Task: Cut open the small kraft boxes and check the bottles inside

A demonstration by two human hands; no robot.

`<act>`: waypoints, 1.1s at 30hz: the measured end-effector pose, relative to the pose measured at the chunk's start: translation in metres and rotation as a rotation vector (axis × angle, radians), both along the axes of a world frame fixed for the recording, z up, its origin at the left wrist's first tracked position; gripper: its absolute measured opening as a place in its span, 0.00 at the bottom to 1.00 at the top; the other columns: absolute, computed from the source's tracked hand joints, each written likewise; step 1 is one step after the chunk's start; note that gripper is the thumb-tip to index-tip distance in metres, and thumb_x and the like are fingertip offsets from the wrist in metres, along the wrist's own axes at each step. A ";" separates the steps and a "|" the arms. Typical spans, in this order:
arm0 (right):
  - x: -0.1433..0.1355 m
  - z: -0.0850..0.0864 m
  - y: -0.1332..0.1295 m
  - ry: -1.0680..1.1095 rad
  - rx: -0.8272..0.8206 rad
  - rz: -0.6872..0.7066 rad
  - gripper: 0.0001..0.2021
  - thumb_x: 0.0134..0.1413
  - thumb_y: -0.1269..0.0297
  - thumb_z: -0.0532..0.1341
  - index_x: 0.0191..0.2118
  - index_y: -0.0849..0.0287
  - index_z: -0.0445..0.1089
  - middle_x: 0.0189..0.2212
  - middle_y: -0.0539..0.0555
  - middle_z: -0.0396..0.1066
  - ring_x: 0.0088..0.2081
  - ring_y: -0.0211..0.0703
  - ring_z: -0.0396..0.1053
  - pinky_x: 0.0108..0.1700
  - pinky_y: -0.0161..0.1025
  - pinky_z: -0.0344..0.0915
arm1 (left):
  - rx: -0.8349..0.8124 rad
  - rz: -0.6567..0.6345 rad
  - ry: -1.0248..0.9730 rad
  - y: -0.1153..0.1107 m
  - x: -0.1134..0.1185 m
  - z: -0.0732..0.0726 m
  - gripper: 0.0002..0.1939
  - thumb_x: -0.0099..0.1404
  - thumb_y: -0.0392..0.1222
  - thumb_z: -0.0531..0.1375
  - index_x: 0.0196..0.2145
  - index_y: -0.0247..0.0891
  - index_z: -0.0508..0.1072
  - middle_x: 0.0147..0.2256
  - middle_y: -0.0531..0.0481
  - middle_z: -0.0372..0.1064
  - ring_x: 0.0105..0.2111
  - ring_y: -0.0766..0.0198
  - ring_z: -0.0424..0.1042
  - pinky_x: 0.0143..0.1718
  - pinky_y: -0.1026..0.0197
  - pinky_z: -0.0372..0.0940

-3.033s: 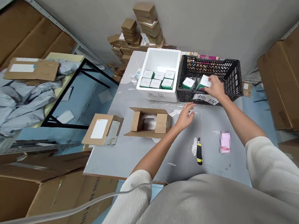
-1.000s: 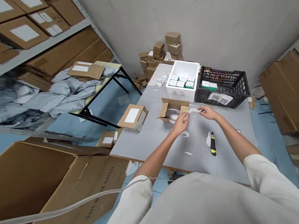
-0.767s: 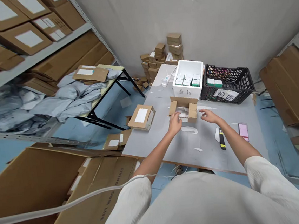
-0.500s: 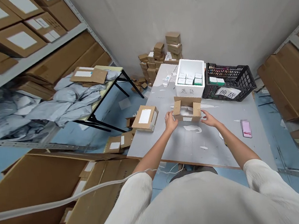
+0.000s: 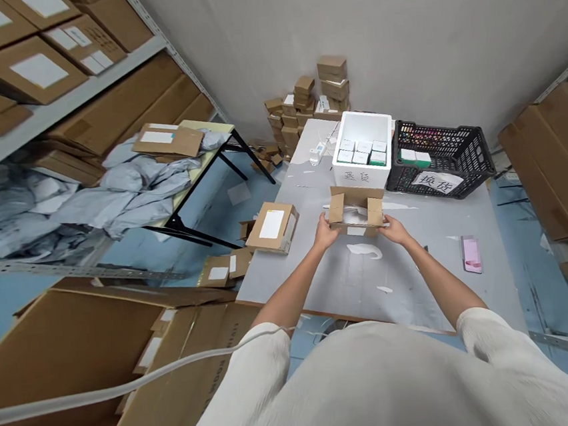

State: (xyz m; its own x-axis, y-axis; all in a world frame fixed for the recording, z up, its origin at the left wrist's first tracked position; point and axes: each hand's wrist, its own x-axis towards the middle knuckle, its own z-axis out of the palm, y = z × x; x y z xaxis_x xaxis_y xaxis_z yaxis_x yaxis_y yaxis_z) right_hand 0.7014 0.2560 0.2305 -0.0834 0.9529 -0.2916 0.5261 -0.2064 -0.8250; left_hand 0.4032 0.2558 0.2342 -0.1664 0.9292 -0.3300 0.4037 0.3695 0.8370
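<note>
A small cardboard box [image 5: 355, 196] with its flaps raised is between my hands, in front of the white bin. My left hand [image 5: 325, 231] grips its left side, fingers closed at the lower corner. On the opposite side my right hand [image 5: 393, 229] holds the right corner with thumb and fingers. Pale material shows inside the box; I cannot make out what it is. The white bin [image 5: 359, 177] behind it holds several small white-and-green boxes [image 5: 361, 152]. Beside that bin is a black plastic crate [image 5: 464, 155] with a handwritten label and two similar small boxes.
A closed carton [image 5: 272, 227] with a white label lies on the grey table [image 5: 321, 283] at left, a pink phone [image 5: 471, 254] at right. A large open carton [image 5: 77, 360] stands left of the table. Shelving [image 5: 100, 73] lines the left; box stacks [image 5: 334, 77] stand by the wall.
My right hand has closed in on the box's right side, and both hands now hold it. The camera view has shifted slightly.
</note>
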 end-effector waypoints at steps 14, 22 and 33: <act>-0.063 0.044 -0.006 0.003 0.232 -0.188 0.26 0.44 0.54 0.73 0.51 0.58 0.79 0.47 0.58 0.79 0.50 0.57 0.76 0.58 0.53 0.75 | 0.212 -0.101 -0.065 0.000 -0.063 0.036 0.27 0.62 0.40 0.72 0.59 0.40 0.78 0.56 0.42 0.67 0.49 0.55 0.76 0.60 0.53 0.70; -0.204 0.074 0.002 0.099 0.355 -0.179 0.32 0.48 0.54 0.70 0.61 0.54 0.76 0.58 0.60 0.72 0.53 0.56 0.77 0.60 0.54 0.75 | 0.425 0.008 -0.102 -0.011 -0.199 0.060 0.28 0.66 0.46 0.70 0.63 0.44 0.75 0.53 0.44 0.63 0.54 0.53 0.73 0.63 0.52 0.66; -0.461 0.053 0.033 0.219 0.287 0.164 0.38 0.51 0.51 0.71 0.69 0.52 0.71 0.66 0.62 0.67 0.55 0.55 0.78 0.64 0.56 0.74 | 0.490 0.392 -0.029 -0.064 -0.435 0.036 0.34 0.60 0.39 0.70 0.64 0.44 0.71 0.58 0.42 0.59 0.62 0.48 0.69 0.69 0.46 0.63</act>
State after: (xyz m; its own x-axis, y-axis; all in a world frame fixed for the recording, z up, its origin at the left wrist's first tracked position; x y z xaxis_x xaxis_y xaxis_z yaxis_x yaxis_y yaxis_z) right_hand 0.2401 0.2888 0.2839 -0.2715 0.9621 0.0263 0.3384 0.1210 -0.9332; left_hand -0.0321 0.1918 0.2699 -0.5225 0.8455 0.1099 0.2908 0.0556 0.9552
